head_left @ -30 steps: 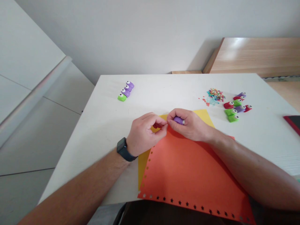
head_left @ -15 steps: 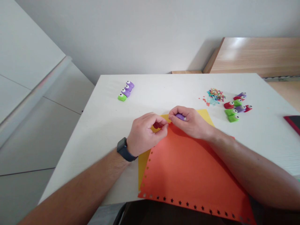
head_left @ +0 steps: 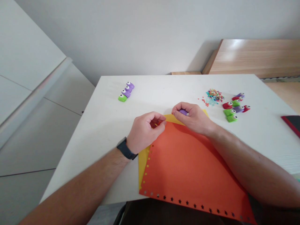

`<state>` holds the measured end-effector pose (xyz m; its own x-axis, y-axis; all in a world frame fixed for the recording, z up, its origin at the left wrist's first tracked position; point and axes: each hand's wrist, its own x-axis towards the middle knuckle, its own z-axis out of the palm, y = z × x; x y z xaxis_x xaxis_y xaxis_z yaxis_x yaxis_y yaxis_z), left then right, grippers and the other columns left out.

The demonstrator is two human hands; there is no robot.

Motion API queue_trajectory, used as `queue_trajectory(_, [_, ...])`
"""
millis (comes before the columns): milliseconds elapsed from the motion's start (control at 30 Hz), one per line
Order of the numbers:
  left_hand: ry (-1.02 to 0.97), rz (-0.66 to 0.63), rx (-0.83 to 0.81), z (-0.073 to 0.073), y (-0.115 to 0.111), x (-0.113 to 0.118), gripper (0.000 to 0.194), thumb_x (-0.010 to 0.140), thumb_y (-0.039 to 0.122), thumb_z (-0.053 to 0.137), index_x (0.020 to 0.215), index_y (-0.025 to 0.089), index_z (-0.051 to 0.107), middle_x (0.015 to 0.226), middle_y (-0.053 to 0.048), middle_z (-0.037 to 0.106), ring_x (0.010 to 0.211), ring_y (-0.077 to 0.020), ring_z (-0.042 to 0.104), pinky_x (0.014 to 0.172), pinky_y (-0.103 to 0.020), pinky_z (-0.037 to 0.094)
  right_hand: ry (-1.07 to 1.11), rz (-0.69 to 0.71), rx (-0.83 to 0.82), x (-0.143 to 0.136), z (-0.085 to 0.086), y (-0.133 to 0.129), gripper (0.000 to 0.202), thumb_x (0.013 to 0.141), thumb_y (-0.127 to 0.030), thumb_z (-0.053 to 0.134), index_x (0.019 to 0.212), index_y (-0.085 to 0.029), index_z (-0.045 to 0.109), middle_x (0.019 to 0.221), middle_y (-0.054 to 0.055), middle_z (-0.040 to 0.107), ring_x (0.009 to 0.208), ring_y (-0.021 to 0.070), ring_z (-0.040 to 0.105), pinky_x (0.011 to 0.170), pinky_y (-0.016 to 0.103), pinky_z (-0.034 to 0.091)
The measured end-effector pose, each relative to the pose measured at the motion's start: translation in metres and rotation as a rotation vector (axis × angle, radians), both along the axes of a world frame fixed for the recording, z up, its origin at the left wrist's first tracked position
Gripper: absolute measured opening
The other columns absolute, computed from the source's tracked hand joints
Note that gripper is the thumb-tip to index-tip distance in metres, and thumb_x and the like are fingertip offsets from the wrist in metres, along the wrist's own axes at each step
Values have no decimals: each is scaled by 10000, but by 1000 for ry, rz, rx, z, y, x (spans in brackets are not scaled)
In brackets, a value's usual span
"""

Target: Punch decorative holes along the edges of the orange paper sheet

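A plain pale grey wall (head_left: 150, 37) is rising behind a white rectangular counter (head_left: 100, 120), and a light wood panel (head_left: 256, 57) is standing beyond it at the right. A large orange paper sheet (head_left: 187, 162) with small star-shaped holes along its left and near edges is covering the middle of the counter, its near edge hanging past the counter's front. A yellow paper sheet (head_left: 143, 161) is lying under it, showing along the left side and the far edge.

The left hand (head_left: 145, 129) is pinching the orange sheet's far left corner between closed fingers. The right hand (head_left: 194, 118) is reaching over the sheets' far edge, its fingers curling closed. A flat black object with a red edge (head_left: 292, 122) is resting at the right side, and a black smartwatch (head_left: 127, 149) is circling the left wrist.

Eight red, green and purple plastic craft punches with white tops (head_left: 236, 107) are sitting clustered on the right. Three purple ones and a green one are forming a row (head_left: 126, 92) at the far left. Multicoloured paper confetti (head_left: 214, 96) is lying piled beside the cluster. The right fingers are gripping a small rounded purple thing (head_left: 183, 112), mostly hidden, apparently another such punch.
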<state>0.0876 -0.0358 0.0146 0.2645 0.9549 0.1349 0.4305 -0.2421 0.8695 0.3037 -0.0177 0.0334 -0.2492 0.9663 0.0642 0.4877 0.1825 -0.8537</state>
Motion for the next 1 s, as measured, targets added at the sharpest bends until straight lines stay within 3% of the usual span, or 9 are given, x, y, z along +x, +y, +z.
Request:
queue_trajectory(167, [-63, -11, -76, 0, 3, -3, 297, 897, 354, 707, 1146, 194, 693, 945, -28, 789, 782, -157, 734, 723, -263, 582, -263, -128, 84, 27, 13, 16, 210, 889, -367, 592, 866, -191, 704, 726, -2, 664, 632, 127, 526, 604, 272, 375])
queue_trajectory(367, [-60, 3, -89, -1, 6, -5, 245, 915, 385, 691, 1075, 201, 717, 964, -33, 798, 844, -179, 753, 773, -283, 587, -777, -298, 211, 87, 33, 40, 230, 866, -336, 553, 896, -212, 745, 851, 63, 760, 743, 214, 643, 678, 327, 416])
queue_trajectory(500, [-69, 32, -80, -2, 8, -6, 241, 918, 399, 685, 1061, 208, 718, 954, -27, 798, 836, -182, 754, 779, -295, 589, -1056, -310, 140, 122, 32, 49, 276, 857, -349, 543, 932, -208, 767, 910, 101, 784, 805, 259, 679, 705, 346, 428])
queue_trajectory(667, [-80, 41, -99, -2, 10, -7, 253, 911, 411, 690, 1055, 205, 718, 954, -28, 798, 849, -189, 758, 794, -307, 595, -1232, -249, 64, 146, 22, 57, 317, 871, -394, 529, 949, -206, 772, 917, 110, 788, 815, 274, 690, 671, 341, 404])
queue_trajectory(833, [-89, 63, -117, -1, 11, -7, 268, 898, 416, 697, 1045, 193, 725, 951, -42, 800, 848, -199, 757, 789, -320, 603, -1177, -274, 86, 142, 25, 53, 327, 903, -379, 504, 940, -193, 771, 955, 121, 785, 833, 258, 683, 690, 335, 400])
queue_trajectory(933, [-116, 71, -137, 0, 11, -6, 290, 897, 424, 695, 1053, 182, 726, 956, -56, 799, 846, -205, 754, 767, -319, 606, -905, -283, 139, 124, 32, 41, 314, 924, -386, 504, 970, -200, 752, 913, 98, 769, 803, 225, 663, 683, 318, 405])
queue_trajectory(1000, [-150, 74, -163, 0, 12, -6, 302, 898, 428, 695, 1056, 171, 724, 959, -65, 798, 845, -204, 750, 752, -312, 604, -698, -212, 133, 107, 36, 31, 320, 953, -388, 473, 962, -209, 738, 866, 72, 747, 768, 208, 640, 673, 318, 408])
